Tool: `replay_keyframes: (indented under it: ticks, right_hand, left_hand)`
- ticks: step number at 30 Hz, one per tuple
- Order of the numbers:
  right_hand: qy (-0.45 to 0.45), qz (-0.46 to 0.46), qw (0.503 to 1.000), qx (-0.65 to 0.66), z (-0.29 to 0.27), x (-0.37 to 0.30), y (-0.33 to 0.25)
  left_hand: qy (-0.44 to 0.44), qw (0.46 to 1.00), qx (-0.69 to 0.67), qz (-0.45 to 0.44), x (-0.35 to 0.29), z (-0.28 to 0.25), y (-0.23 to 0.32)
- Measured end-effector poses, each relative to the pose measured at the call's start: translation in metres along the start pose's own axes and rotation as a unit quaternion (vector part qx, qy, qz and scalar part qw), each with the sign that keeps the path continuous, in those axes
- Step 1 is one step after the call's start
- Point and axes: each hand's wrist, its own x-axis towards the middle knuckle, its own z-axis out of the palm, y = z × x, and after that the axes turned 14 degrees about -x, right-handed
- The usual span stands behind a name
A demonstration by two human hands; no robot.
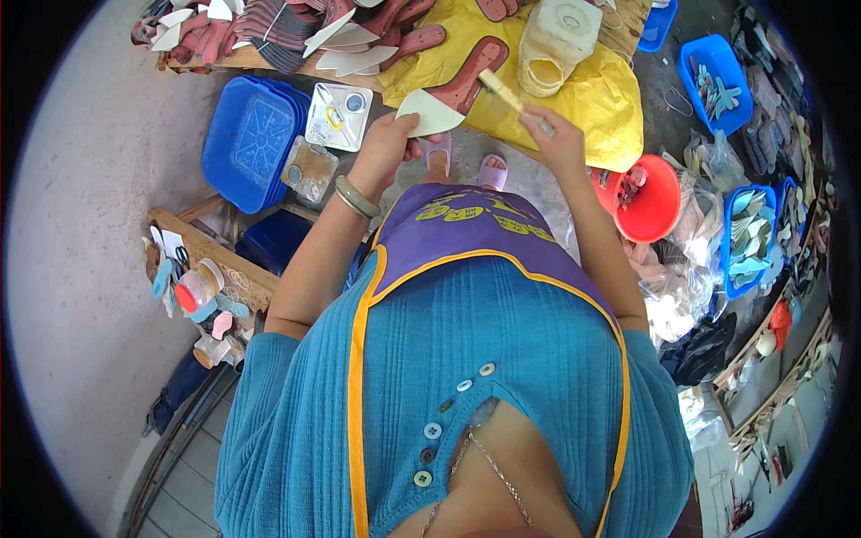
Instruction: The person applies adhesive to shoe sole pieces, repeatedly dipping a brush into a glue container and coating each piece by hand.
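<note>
My left hand (387,148) grips the pale front part of a shoe insole (468,79), whose other half is reddish brown. The insole is held out over the near edge of the yellow sheet (614,125) on the workbench. In my right hand (554,136) is a brush (499,90) with a pale, flat body. Its far end is beside the reddish-brown part of the insole; whether they touch I cannot tell. Beyond the brush, a cloudy plastic jug (563,38) with an open mouth lies on the sheet.
Piles of reddish-brown and white insole pieces (350,40) cover the bench's left. Stacked blue basins (251,143) and a white square container (339,117) stand at left. To the right are a red bucket (647,202) and blue basins of cut pieces (750,235).
</note>
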Motion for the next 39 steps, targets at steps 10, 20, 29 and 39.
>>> replay_keyframes:
  ticks: [10, 20, 29, 39]
  right_hand:
    - [-0.075, 0.024, 0.995, 0.060, -0.013, 0.011, -0.009]
    - [-0.161, 0.093, 0.958, 0.220, -0.011, 0.019, -0.016]
    - [-0.107, 0.175, 0.922, 0.328, -0.026, 0.027, -0.018]
    - [-0.021, 0.257, 0.908, 0.331, -0.025, 0.008, 0.004]
  left_hand:
    - [0.041, 0.999, 0.000, 0.017, 0.005, 0.011, 0.007]
    - [0.083, 0.992, -0.070, 0.067, 0.007, 0.022, 0.023]
    - [0.056, 0.945, -0.281, 0.159, 0.069, -0.035, 0.140]
    - [-0.041, 0.980, -0.171, 0.089, 0.096, -0.020, 0.138]
